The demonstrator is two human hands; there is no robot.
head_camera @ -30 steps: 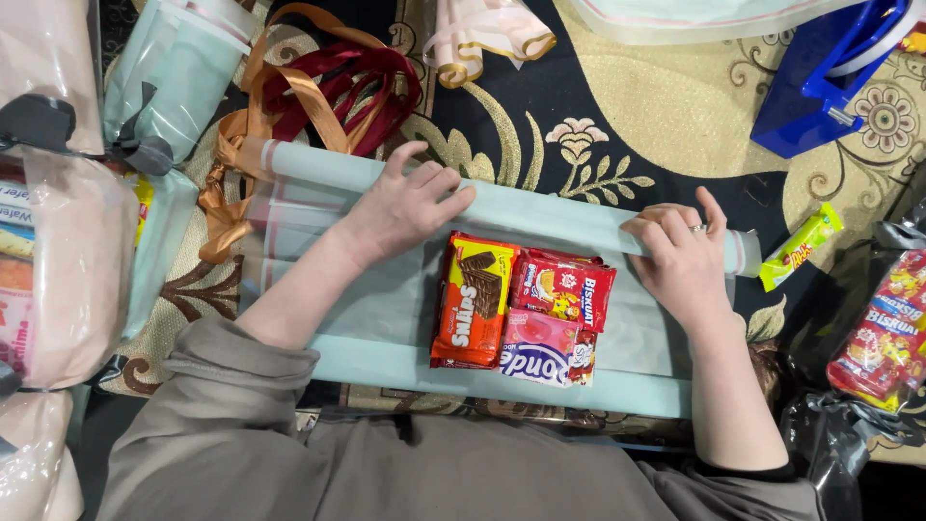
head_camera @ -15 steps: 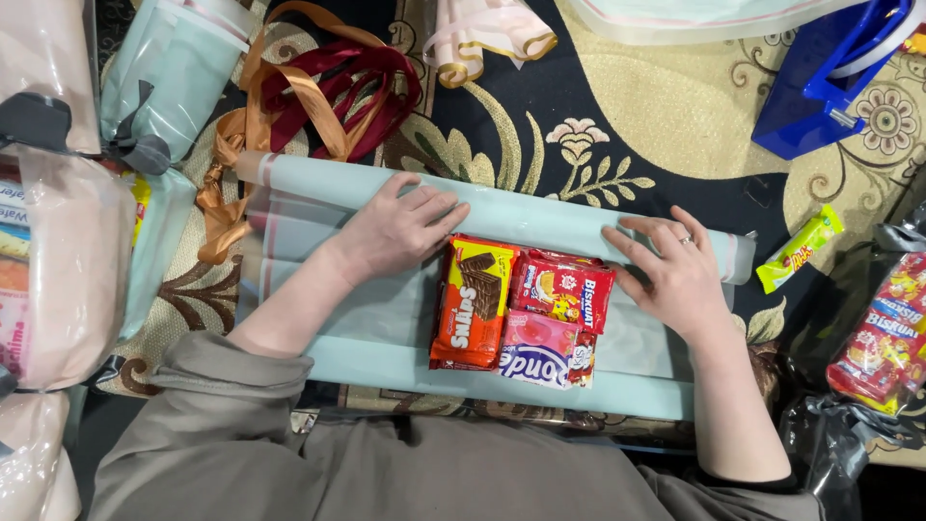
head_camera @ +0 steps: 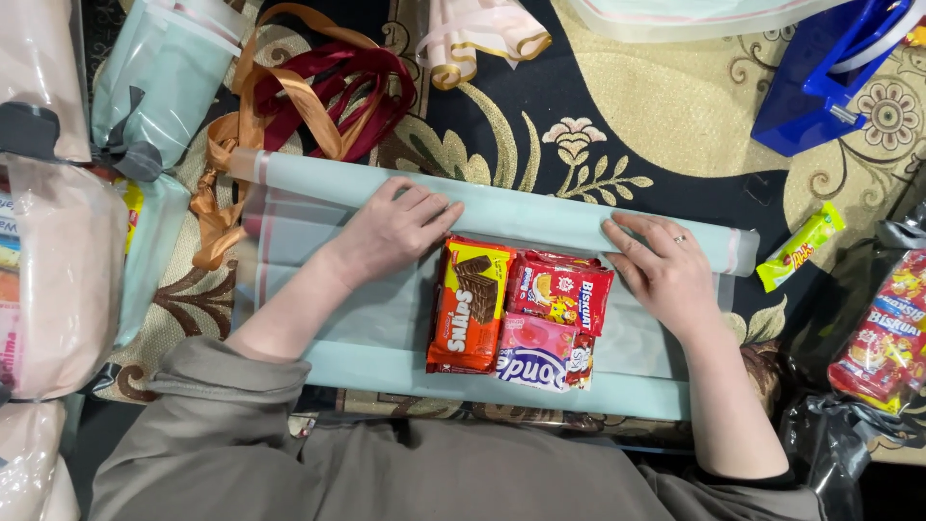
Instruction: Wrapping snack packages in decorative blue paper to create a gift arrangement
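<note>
A pale green wrapping sheet [head_camera: 367, 318] lies across my lap and the carpet, its far edge rolled into a long tube [head_camera: 540, 214]. My left hand [head_camera: 397, 230] rests flat on the sheet, fingers against the roll. My right hand [head_camera: 666, 265], with a ring, presses on the roll near its right end. Between my hands lie three snack packs: an orange wafer pack [head_camera: 470, 304], a red biscuit pack [head_camera: 559, 289] and a pink pack [head_camera: 538, 354].
Tangled red and gold ribbons [head_camera: 318, 96] lie beyond the sheet. Wrapped bundles [head_camera: 58, 270] stand at the left. A blue bag [head_camera: 830, 77] sits at the top right, with a yellow-green candy bar [head_camera: 801, 246] and a bag of red snack packs [head_camera: 883, 333] at the right.
Both hands have drawn the rolled far edge of the sheet towards me, so the roll now lies close to the snack packs. The packs have not moved.
</note>
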